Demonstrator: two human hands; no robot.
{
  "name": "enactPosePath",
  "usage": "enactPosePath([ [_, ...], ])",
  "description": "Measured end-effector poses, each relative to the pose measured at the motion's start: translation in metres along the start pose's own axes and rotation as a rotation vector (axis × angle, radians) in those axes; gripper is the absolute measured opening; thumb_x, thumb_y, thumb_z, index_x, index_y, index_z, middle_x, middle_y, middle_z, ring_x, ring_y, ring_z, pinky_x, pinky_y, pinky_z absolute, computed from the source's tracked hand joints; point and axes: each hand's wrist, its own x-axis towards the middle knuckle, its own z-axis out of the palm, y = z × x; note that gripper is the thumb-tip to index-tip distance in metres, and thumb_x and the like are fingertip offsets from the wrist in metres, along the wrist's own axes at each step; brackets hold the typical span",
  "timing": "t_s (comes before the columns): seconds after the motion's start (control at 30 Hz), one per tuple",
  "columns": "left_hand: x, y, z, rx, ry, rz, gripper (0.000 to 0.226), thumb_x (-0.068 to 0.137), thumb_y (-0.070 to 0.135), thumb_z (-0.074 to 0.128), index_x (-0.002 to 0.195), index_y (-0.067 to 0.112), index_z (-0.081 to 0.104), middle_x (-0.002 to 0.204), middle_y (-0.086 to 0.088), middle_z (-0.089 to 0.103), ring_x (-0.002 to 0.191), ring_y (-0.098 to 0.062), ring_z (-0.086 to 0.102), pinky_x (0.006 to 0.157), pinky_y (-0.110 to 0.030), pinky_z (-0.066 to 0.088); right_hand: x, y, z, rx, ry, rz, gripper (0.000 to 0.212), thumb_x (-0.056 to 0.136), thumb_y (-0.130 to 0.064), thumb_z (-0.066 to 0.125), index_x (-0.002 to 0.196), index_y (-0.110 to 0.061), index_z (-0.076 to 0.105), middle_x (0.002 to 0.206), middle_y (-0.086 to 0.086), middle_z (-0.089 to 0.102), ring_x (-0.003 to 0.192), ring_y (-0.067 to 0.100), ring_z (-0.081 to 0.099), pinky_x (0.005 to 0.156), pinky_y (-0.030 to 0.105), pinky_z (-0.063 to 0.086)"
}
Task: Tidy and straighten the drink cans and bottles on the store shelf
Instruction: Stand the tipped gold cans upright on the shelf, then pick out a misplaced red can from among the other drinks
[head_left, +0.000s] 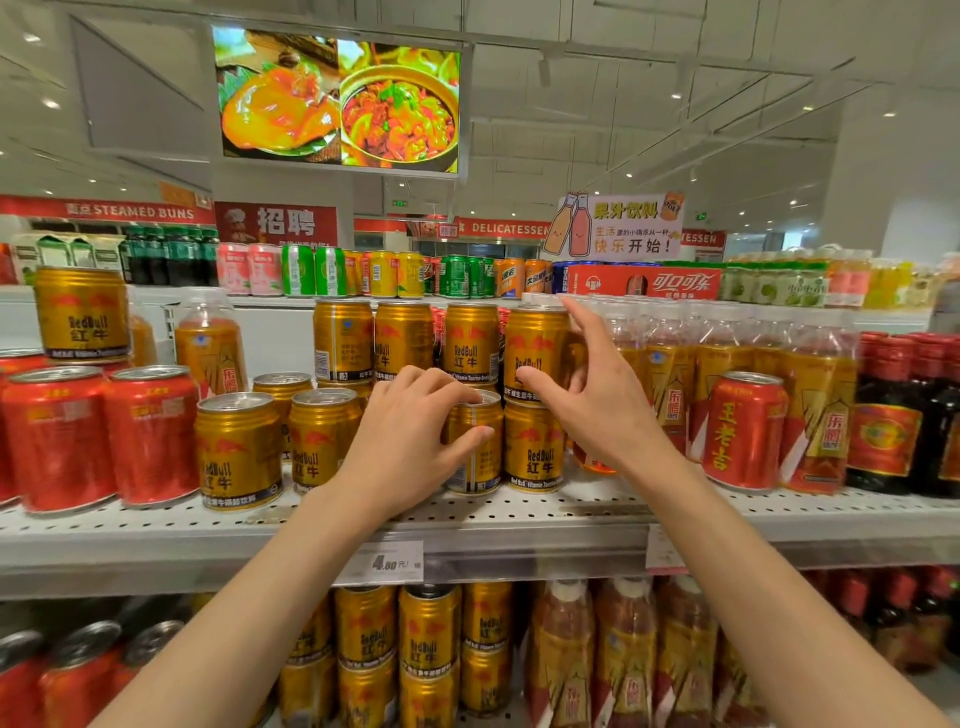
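Gold Red Bull cans stand on the white perforated shelf (519, 512), some stacked two high. My left hand (410, 441) grips one lower gold can (478, 447) whose label faces sideways, fingers over its rim and thumb on its side. My right hand (587, 395) is spread with relaxed fingers in front of a stacked upper gold can (530, 343) and the lower can (532, 447) beneath it, holding nothing. Two more gold cans (239, 447) (317, 436) stand to the left, slightly forward.
Red cans (150, 431) fill the shelf's left. Amber drink bottles (810, 405) and a lone red can (743, 431) stand right, dark bottles (888, 410) beyond. A price tag (389, 564) hangs on the shelf edge. More cans and bottles fill the lower shelf (426, 639).
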Motion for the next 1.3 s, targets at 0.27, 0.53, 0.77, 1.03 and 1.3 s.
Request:
enactPosePath([
  [0.27,-0.025,-0.007,-0.011,-0.213,0.100,0.049,0.037,0.092,0.038,0.067,0.126,0.023,0.066,0.124,0.009,0.064,0.121,-0.009,0.053,0.105,-0.033,0.046,-0.030,-0.007,-0.009,0.056,-0.030,0.167,0.072,0.093,-0.038,0.069,0.155,-0.032,0.034,0.142,-0.007,0.051,0.076,0.002,0.066,0.073,0.019,0.056],
  [0.53,-0.102,-0.004,-0.024,-0.649,0.131,-0.126,0.024,0.093,0.024,0.069,0.116,0.022,0.068,0.103,0.014,0.069,0.095,-0.007,0.067,0.075,-0.011,0.052,-0.129,-0.017,-0.006,0.223,0.063,0.336,0.028,0.092,-0.036,0.070,0.119,-0.036,0.065,0.104,-0.010,0.072,0.097,0.015,0.070,0.088,0.045,0.059],
  [0.77,-0.171,0.003,0.009,-0.867,-0.034,-0.410,0.020,0.093,0.019,0.070,0.112,0.028,0.069,0.095,0.011,0.073,0.093,-0.009,0.068,0.078,-0.011,0.050,-0.217,0.001,0.024,0.314,-0.001,0.553,0.021,0.093,-0.025,0.070,0.113,-0.029,0.067,0.091,-0.005,0.072,0.087,0.020,0.069,0.079,0.028,0.059],
  [1.03,-0.201,0.052,0.053,-0.881,-0.076,-0.640,0.018,0.094,0.027,0.068,0.110,0.034,0.068,0.097,0.015,0.071,0.093,-0.008,0.066,0.079,-0.017,0.051,-0.252,0.059,-0.003,0.344,-0.042,0.663,0.018,0.094,-0.029,0.068,0.112,-0.031,0.066,0.091,0.003,0.072,0.086,0.015,0.069,0.078,0.018,0.057],
  [1.3,-0.160,0.146,0.095,-0.826,0.014,-0.682,0.018,0.095,0.024,0.068,0.111,0.032,0.068,0.094,0.012,0.071,0.091,-0.009,0.068,0.080,-0.018,0.053,-0.235,0.137,-0.072,0.378,-0.124,0.612,0.020,0.094,-0.026,0.070,0.113,-0.032,0.066,0.095,-0.004,0.072,0.086,0.008,0.069,0.075,0.018,0.057],
])
